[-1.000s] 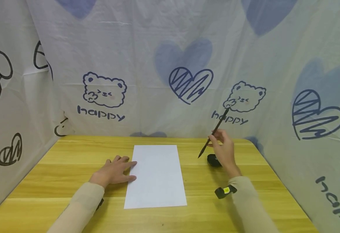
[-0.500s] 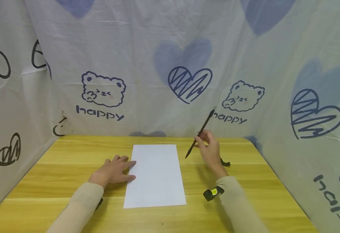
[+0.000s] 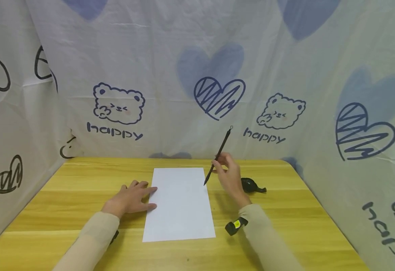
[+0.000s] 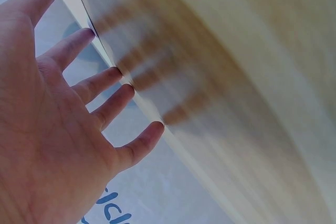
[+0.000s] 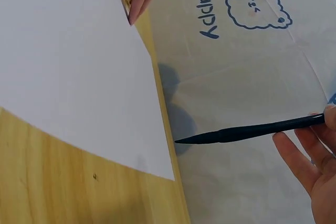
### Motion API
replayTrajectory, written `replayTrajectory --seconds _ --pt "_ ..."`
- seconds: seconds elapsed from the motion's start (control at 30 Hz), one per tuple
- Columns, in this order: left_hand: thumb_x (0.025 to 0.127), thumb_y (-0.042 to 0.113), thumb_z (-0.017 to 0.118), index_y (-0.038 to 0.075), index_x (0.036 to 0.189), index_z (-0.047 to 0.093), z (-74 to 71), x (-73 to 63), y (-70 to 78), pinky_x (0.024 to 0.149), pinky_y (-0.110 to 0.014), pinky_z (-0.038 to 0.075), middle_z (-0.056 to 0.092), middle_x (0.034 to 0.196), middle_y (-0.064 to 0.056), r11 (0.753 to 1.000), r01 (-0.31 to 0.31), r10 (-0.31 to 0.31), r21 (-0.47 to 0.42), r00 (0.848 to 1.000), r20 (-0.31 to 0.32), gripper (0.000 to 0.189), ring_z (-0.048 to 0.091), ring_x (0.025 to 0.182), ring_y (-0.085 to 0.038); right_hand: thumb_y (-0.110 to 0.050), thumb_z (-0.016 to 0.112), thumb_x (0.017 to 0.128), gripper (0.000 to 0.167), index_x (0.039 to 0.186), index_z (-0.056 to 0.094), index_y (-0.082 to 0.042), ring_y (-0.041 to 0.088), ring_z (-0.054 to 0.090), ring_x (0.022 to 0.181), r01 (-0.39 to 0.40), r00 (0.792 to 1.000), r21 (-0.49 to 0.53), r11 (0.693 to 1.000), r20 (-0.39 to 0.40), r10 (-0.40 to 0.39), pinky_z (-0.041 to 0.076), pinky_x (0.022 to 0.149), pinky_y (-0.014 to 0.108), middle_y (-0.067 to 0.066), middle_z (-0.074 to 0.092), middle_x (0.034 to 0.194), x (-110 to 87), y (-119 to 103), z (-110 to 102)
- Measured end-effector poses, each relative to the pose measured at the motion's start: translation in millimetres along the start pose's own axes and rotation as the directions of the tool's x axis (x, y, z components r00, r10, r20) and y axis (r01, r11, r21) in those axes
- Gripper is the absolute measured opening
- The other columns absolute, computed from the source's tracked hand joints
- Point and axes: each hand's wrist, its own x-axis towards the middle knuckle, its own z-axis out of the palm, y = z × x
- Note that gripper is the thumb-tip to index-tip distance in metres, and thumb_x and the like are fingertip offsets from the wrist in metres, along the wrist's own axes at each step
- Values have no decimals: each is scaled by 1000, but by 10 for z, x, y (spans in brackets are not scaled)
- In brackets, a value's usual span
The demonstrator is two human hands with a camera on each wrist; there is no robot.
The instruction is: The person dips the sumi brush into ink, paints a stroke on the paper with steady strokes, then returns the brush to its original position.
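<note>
My right hand (image 3: 229, 177) pinches a dark writing brush (image 3: 219, 154) around its handle, tip pointing down and to the left. That brush tip overlaps the right edge of a blank white sheet of paper (image 3: 180, 207) in the head view. In the right wrist view the brush (image 5: 247, 132) shows its pointed tip above the table, close to a corner of the sheet. My left hand (image 3: 129, 199) lies with fingers spread, thumb and index fingertips on the paper's left edge. From the left wrist view, the fingertips of the left hand (image 4: 68, 114) meet the tabletop.
A glossy black object with a narrow spout-like end (image 3: 251, 185) stands right of my right hand. The yellow wooden table (image 3: 285, 226) is enclosed by white curtains (image 3: 170, 124) printed with hearts and bears. Each wrist wears a black camera strap.
My right hand has carried the brush leftward, from beside the black object to the paper's right edge. More of the black object now shows. The left hand stays in place.
</note>
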Motion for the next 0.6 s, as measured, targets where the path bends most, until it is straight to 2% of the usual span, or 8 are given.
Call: replayTrajectory --seconds 0.07,0.17,0.27,0.43,0.6 --pt "93 63 63 20 152 52 5 -1 4 107 -79 33 45 158 -23 1000 0 0 0 1000 -1 74 42 141 -49 5 61 99 21 119 58 10 49 68 103 0 1000 7 1000 5 0 63 77 27 34 66 107 -18 -88 41" --pt "93 63 63 20 152 52 7 -5 10 107 -79 33 45 158 -23 1000 1 -1 -6 1000 1 74 43 141 -48 7 61 98 19 117 58 12 52 67 100 18 1000 28 999 9 -18 64 79 42 36 65 105 -49 -222 101" --pt "93 62 64 20 152 52 5 -10 13 107 -79 33 45 158 -23 1000 2 -2 -10 1000 1 74 43 141 -48 8 60 98 18 116 59 13 53 67 99 34 999 48 998 16 -35 62 80 52 35 66 104 -65 -277 162" --pt "93 63 63 20 152 52 -5 -17 14 107 -79 33 45 158 -23 1000 3 -3 -8 1000 1 74 43 142 -48 8 60 98 18 115 59 14 54 67 98 45 998 67 997 32 -47 62 79 54 37 65 103 -63 -302 271" --pt "93 63 63 20 153 51 -18 -30 19 108 -80 31 44 158 -23 1000 3 -2 -6 1000 6 75 41 142 -49 10 59 98 20 117 57 15 56 66 99 38 998 77 996 48 -42 60 78 59 39 64 105 -12 -171 433"
